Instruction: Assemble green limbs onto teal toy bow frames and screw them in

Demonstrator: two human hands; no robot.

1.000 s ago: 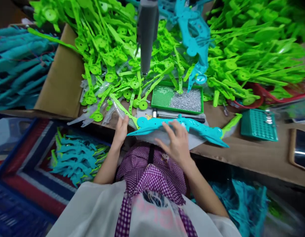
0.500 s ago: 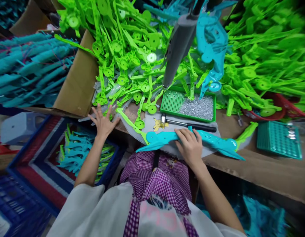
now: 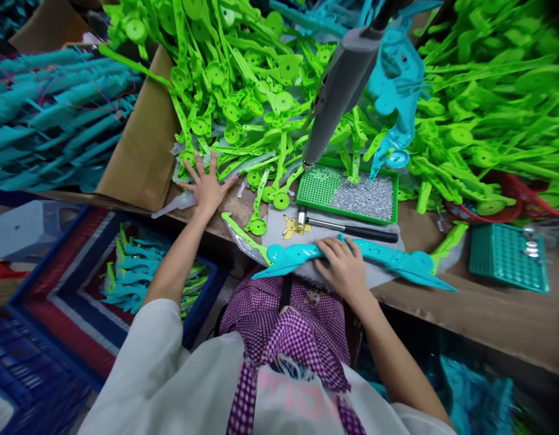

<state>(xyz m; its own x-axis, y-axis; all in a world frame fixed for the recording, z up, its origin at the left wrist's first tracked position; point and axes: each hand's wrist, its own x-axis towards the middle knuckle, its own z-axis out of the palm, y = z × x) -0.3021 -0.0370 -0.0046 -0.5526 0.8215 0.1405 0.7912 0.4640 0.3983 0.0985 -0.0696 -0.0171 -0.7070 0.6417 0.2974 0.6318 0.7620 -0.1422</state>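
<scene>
In front of my body, a blue toy bow (image 3: 297, 257) with green limbs at both ends lies across a grey cloth (image 3: 274, 223). My right hand (image 3: 341, 266) grips its middle, fingers curled over the upper edge. Off to the left, my left hand (image 3: 207, 190) is open with fingers spread, at the near edge of a heap of green plastic limbs (image 3: 225, 109); whether it touches any is unclear. A hammer (image 3: 347, 229) with a black handle lies just beyond the bow. Behind that is a green tray (image 3: 302, 196) of small silvery screws.
A grey electric screwdriver (image 3: 338, 90) hangs tip down over the tray. Blue parts fill a cardboard box (image 3: 130, 139) at left, above a blue crate (image 3: 207, 296) of finished-looking pieces. At right stand a teal basket (image 3: 506, 260), a red basket (image 3: 510, 199) and more green limbs (image 3: 501, 103).
My left hand has moved forward and to the right, further over the edge of the green heap, still spread. My right hand stays on the toy bow, which has barely shifted.
</scene>
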